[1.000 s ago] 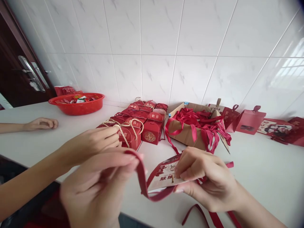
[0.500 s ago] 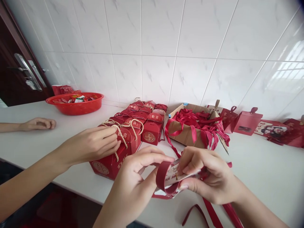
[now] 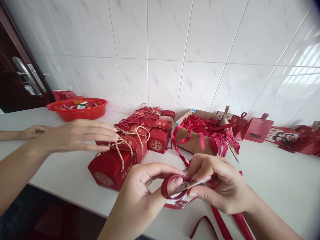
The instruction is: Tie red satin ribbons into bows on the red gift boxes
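Right grip (image 3: 221, 186): was pinched narrow on a printed carton (image 3: 181, 202), thumb below, fingers above.
Left grip (image 3: 146, 191): was curled at the same carton, thumb inside a red ribbon loop (image 3: 164, 190).
Carton: was between both grips, tilted; its far side was hidden.
Step in hand: judged to be working the loop at the carton's edge.
Next move: seemed to call for a steady right pinch and careful left thumb.
Loose ribbons (image 3: 221, 221): were below the right grip.
Rope-tied box (image 3: 106, 163): stood left of the left grip on the worktop (image 3: 275, 190), a co-worker's hand (image 3: 80, 135) near its rope.
Cardboard box (image 3: 191, 143): stood beyond both grips, ribbon-filled.
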The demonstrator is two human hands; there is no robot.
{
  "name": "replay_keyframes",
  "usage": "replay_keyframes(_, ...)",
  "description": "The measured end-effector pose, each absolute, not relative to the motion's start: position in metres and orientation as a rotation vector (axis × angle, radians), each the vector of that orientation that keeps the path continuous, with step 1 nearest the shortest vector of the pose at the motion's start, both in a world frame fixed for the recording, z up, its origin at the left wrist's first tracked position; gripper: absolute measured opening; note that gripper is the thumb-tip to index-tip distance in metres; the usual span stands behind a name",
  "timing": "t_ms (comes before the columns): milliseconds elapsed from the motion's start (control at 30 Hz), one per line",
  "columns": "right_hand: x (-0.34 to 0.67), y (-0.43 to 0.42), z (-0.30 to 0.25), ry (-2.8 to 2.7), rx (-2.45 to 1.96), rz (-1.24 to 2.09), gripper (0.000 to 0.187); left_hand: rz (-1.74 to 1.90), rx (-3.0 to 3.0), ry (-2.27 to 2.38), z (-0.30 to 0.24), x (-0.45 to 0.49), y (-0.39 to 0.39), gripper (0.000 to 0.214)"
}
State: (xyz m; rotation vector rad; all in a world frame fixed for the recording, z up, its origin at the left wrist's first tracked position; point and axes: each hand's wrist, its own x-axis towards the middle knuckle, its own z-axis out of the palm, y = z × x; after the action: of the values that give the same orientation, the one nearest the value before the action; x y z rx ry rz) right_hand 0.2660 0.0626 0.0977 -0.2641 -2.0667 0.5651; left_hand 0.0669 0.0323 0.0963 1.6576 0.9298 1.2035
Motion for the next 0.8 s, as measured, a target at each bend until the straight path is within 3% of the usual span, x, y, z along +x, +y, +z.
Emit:
replay_keyframes(500,0.269,0.06,0.099,-2.058,-0.27,0.618,0.02,1.196,1.965,0.739,0.105,0.064,0.025,0.021)
replay_keyframes(800,0.27,0.055,0.103,-1.965,-0.2,0.522,0.021,1.257,1.967,0.547,0.098,0.066,0.03,0.019)
